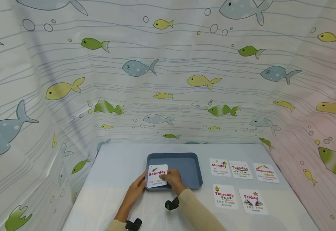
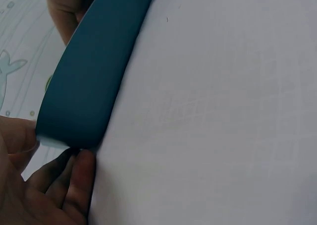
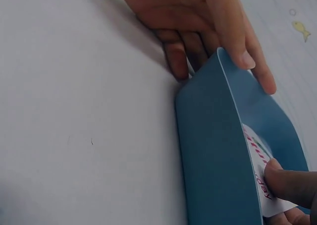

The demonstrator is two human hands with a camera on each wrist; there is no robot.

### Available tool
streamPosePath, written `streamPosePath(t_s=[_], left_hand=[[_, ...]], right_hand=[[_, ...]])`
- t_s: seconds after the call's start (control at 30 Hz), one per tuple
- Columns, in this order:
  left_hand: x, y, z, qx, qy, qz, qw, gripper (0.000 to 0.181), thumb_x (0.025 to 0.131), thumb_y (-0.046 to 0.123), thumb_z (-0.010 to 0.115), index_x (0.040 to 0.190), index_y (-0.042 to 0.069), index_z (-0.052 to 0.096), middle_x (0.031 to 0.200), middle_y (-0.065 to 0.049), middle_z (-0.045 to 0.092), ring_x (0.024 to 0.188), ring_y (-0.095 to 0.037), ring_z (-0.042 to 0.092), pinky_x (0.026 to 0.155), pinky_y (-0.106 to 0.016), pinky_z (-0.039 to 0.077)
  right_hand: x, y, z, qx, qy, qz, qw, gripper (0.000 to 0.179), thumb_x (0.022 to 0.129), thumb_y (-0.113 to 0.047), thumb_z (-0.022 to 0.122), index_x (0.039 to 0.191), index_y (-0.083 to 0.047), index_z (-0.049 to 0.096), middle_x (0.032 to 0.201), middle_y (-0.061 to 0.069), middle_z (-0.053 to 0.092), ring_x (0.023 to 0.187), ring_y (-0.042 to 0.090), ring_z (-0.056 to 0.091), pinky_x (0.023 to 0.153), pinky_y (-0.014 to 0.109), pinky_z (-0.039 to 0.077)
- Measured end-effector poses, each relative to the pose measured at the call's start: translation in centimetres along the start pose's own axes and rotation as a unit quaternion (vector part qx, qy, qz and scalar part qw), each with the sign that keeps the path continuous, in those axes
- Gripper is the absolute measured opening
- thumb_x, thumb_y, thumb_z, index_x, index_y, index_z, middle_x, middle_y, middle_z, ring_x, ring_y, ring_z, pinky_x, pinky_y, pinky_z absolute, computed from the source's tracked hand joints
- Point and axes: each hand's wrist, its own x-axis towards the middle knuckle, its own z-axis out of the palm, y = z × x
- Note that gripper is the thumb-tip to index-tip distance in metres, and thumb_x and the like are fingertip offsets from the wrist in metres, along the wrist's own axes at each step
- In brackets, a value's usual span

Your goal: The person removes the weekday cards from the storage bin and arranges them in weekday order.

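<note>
A white card (image 1: 157, 181) printed "Saturday" lies over the left part of a blue-grey tray (image 1: 187, 171). My right hand (image 1: 173, 179) pinches this card at its right edge, with the thumb on the printed face; in the right wrist view the thumb (image 3: 292, 183) shows on the card and other fingers reach beneath it. At the tray's near left corner, my left hand (image 1: 137, 187) grips the wall. The right wrist view shows the left thumb over the rim and several fingers curled against the outside. Part of the card's print is covered by the right thumb.
Right of the tray lie separate cards: Monday (image 1: 220, 171), Tuesday (image 1: 241, 175) and Wednesday (image 1: 264, 177) in a back row, Thursday (image 1: 225, 202) and Friday (image 1: 253, 209) in front. A fish-patterned curtain (image 1: 173, 51) surrounds the white table (image 1: 119, 166).
</note>
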Motion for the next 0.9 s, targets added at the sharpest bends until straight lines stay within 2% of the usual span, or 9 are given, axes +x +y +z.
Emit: streamPosePath(t_s=[0.07,0.27,0.6,0.77,0.9], left_hand=[[-0.01,0.04,0.01,-0.001,0.000,-0.002,1.0000,0.048,0.106,0.029,0.048,0.154,0.026,0.041,0.161,-0.002,0.037,0.150,-0.031,0.031,0.121,-0.055,0.027],[0.13,0.02,-0.05,0.001,0.001,0.003,1.0000,0.048,0.106,0.029,0.048,0.154,0.026,0.041,0.160,-0.002,0.037,0.150,-0.031,0.032,0.120,-0.054,0.029],[0.14,-0.08,-0.03,-0.006,-0.001,0.000,1.0000,0.049,0.106,0.030,0.048,0.154,0.026,0.040,0.161,0.000,0.036,0.150,-0.030,0.030,0.121,-0.053,0.029],[0.05,-0.11,-0.02,-0.007,0.002,-0.001,1.0000,0.049,0.106,0.030,0.049,0.154,0.026,0.041,0.161,-0.001,0.037,0.150,-0.030,0.031,0.120,-0.054,0.030],[0.07,-0.07,-0.04,-0.009,0.004,-0.002,0.9999,0.048,0.106,0.031,0.049,0.154,0.028,0.041,0.161,0.000,0.037,0.150,-0.029,0.030,0.121,-0.054,0.029]], right_hand=[[-0.01,0.05,0.01,-0.009,-0.003,0.000,1.0000,0.015,0.083,-0.013,0.080,0.078,-0.004,0.069,0.076,0.000,0.067,0.072,0.015,0.052,0.060,0.026,0.037],[-0.06,0.03,0.04,-0.020,-0.003,0.012,0.9997,0.023,0.088,-0.014,0.075,0.071,-0.007,0.061,0.073,0.000,0.060,0.067,0.016,0.046,0.057,0.027,0.033],[0.10,0.15,-0.35,0.009,-0.026,0.034,0.9990,0.015,0.096,-0.014,0.064,0.091,-0.002,0.072,0.090,0.005,0.065,0.081,0.019,0.052,0.065,0.028,0.040],[0.38,0.42,-0.41,0.016,-0.037,0.034,0.9986,0.017,0.097,-0.014,0.062,0.096,-0.001,0.072,0.090,0.006,0.066,0.080,0.019,0.056,0.064,0.027,0.043],[0.32,0.46,-0.52,0.020,-0.030,0.022,0.9991,0.017,0.096,-0.014,0.063,0.096,0.000,0.072,0.088,0.005,0.068,0.075,0.016,0.059,0.059,0.024,0.046]])
